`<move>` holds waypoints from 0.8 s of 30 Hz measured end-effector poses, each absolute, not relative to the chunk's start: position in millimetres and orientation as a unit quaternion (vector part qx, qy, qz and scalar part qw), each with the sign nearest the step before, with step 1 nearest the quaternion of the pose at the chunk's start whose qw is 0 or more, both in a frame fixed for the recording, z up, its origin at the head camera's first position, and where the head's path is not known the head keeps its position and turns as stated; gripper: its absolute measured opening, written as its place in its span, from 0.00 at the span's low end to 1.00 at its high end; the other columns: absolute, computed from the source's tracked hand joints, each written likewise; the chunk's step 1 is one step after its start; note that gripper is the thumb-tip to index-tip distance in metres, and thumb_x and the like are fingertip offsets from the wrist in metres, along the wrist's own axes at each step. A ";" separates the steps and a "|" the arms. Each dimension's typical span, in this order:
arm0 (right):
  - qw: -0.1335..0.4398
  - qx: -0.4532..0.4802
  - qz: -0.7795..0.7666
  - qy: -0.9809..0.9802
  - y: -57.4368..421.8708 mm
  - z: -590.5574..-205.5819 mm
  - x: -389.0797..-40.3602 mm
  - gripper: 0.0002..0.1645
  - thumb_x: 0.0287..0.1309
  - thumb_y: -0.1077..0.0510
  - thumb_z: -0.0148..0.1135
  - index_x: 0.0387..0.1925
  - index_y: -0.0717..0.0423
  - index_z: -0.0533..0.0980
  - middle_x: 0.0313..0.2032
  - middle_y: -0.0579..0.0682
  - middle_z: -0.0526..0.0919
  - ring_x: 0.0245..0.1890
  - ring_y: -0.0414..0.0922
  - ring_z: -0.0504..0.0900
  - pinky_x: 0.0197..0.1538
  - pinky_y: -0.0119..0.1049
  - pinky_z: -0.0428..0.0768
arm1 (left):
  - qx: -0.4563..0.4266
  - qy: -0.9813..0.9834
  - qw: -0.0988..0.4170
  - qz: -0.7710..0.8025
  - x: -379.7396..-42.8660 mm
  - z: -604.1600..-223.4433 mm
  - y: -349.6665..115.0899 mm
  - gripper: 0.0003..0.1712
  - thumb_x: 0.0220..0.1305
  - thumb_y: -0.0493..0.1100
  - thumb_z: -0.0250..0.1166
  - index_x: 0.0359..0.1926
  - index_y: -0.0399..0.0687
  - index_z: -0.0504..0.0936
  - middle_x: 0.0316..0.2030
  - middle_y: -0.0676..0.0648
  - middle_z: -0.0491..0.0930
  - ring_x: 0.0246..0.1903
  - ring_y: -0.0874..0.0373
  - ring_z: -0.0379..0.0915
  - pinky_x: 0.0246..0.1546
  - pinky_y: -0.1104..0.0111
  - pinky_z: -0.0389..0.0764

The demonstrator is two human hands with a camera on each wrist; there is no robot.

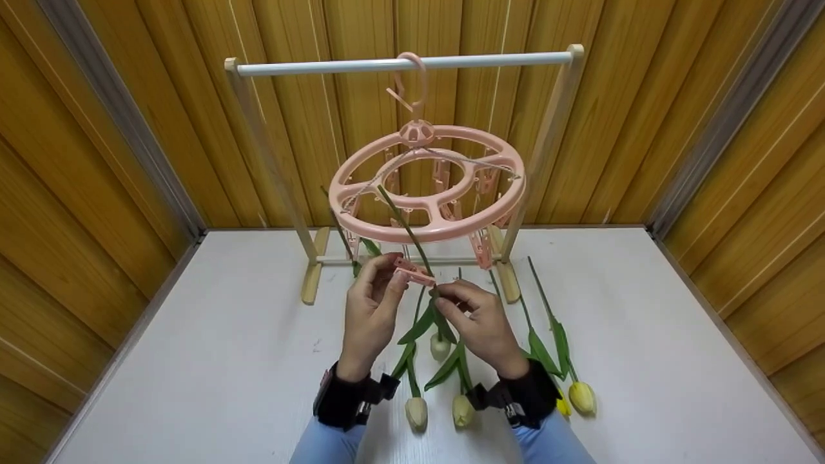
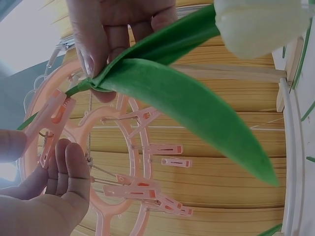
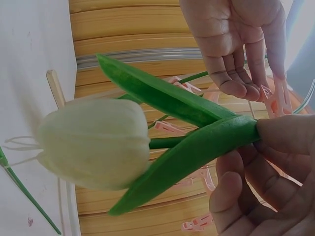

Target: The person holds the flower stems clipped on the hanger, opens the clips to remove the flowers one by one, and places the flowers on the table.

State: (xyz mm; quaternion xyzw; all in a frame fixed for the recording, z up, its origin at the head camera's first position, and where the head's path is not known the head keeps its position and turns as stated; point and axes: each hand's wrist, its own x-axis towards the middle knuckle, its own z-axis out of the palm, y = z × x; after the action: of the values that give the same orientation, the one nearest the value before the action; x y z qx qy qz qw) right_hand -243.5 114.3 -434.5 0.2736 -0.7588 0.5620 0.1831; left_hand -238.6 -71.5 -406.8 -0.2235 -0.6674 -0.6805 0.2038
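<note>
My left hand (image 1: pixel 372 316) pinches a pink clothespin (image 1: pixel 416 273) hanging below the front rim of a round pink drying hanger (image 1: pixel 430 232). In my right hand (image 1: pixel 482 322), thumb and fingers pinch the stem of a white artificial tulip (image 3: pixel 98 142) where its green leaves (image 2: pixel 187 113) begin. The tulip is upside down, its bloom (image 1: pixel 440 347) lowest and its bare stem (image 1: pixel 406 225) rising past the hanger's rim. At the clothespin's tip the stem meets its jaws; whether they clamp it I cannot tell. In the left wrist view the clothespin (image 2: pixel 51 115) lies beside my left fingers.
The hanger hooks over a white rod (image 1: pixel 309 67) on a wooden stand (image 1: pixel 310 277). More clothespins (image 1: pixel 481 248) dangle from it. Pale tulips (image 1: pixel 417 412) and yellow tulips (image 1: pixel 582 397) lie on the white table (image 1: pixel 225 361). Another green stem (image 1: pixel 341 229) hangs at the hanger's left.
</note>
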 end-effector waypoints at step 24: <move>0.192 0.279 0.560 -0.756 113.7 -432.9 -243.2 0.07 0.67 0.66 0.66 0.44 0.63 0.86 0.36 0.51 0.86 0.33 0.38 0.80 0.36 0.29 0.78 | -0.200 -0.659 0.211 -0.693 -238.2 -406.7 -72.5 0.16 0.74 0.31 0.60 0.58 0.26 0.76 0.49 0.35 0.81 0.46 0.56 0.81 0.49 0.69 0.81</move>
State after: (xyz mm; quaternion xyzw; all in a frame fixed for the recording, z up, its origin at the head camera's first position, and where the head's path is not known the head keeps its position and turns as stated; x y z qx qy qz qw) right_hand -243.2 113.7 -432.9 0.2790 -0.7560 0.5602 0.1917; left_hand -238.2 -72.5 -406.7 -0.2002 -0.6595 -0.6931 0.2111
